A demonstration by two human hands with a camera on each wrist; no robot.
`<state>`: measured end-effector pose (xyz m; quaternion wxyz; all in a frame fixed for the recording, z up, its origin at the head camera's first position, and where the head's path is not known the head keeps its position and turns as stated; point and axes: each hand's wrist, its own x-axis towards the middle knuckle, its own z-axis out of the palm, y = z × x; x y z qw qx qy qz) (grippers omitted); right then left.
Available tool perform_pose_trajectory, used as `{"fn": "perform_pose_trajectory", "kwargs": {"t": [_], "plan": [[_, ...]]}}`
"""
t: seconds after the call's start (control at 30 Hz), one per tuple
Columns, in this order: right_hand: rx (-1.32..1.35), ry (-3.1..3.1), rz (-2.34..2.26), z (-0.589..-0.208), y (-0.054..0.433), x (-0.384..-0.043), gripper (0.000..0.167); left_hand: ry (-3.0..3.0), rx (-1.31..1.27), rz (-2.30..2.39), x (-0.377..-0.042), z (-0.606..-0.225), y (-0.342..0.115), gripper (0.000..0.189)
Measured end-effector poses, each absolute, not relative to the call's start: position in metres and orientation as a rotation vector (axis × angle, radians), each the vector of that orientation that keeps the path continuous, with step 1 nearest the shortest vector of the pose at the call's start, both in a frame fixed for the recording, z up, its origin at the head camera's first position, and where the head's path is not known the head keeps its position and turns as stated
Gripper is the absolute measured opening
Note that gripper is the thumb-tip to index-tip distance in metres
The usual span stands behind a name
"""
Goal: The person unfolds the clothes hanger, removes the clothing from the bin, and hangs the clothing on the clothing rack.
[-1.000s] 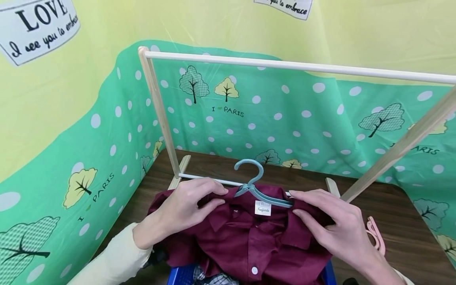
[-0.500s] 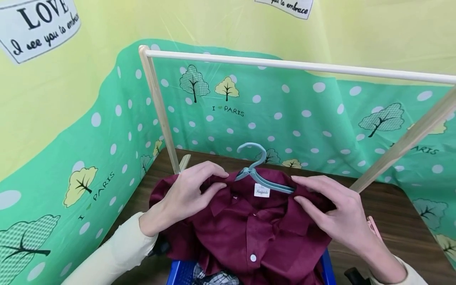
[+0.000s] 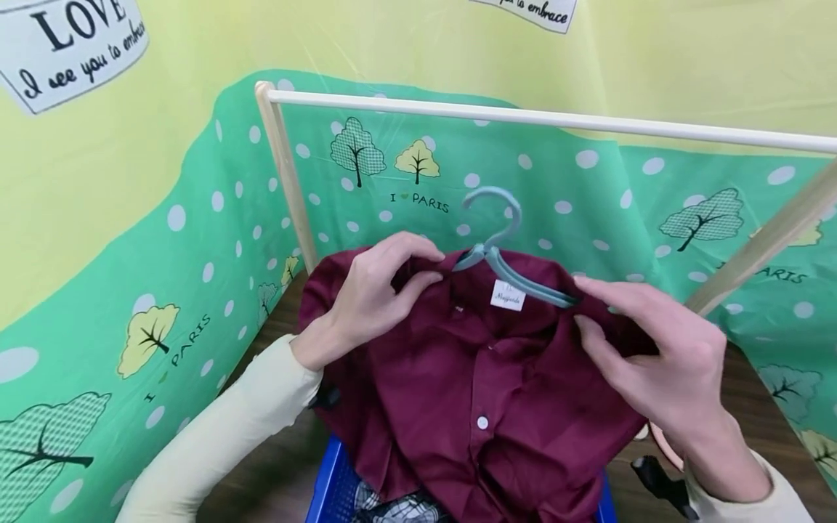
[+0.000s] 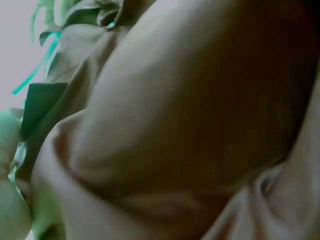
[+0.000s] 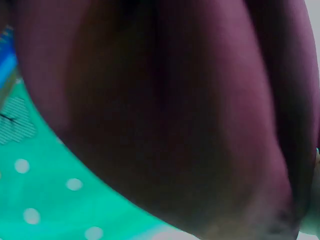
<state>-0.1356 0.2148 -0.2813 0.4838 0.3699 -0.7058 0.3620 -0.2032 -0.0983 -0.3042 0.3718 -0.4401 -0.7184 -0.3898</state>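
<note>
A maroon button-up shirt (image 3: 431,370) hangs spread out between my two hands in the head view. Inside its collar sits a light blue hanger (image 3: 530,288), its hook standing free above the neckline. My left hand (image 3: 375,294) pinches the shirt at the left shoulder beside the collar, thumb below and fingers above. At the other shoulder, my right hand (image 3: 660,349) pinches cloth close to the hanger's right arm. Most of the hanger's arms are hidden under the cloth. Maroon cloth (image 5: 200,110) fills much of the right wrist view, and shirt folds (image 4: 165,110) cover most of the left wrist view.
Behind the shirt stands a rack with a white top bar (image 3: 523,116) and wooden legs (image 3: 284,174). Below is a blue basket (image 3: 327,483) holding black-and-white checked cloth (image 3: 402,506). A pink hanger (image 3: 667,447) lies on the dark wooden table (image 3: 261,436), partly behind the right wrist.
Both hands have lifted the shirt and hanger upward and slightly to the right. The hook has risen from table level to in front of the green backdrop, still below the top bar.
</note>
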Motion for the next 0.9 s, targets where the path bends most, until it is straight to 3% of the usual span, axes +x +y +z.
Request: {"fn": "perform_pose_trajectory", "kwargs": {"t": [0.3, 0.9], "plan": [[0.779, -1.733, 0.728, -0.247, 0.213, -0.151, 0.028, -1.839, -0.927, -0.910, -0.245, -0.281, -0.080, 0.025], [0.841, -1.967, 0.456, -0.202, 0.176, -0.191, 0.040, -1.943, -0.595, -1.155, -0.299, -0.287, -0.098, 0.032]]}}
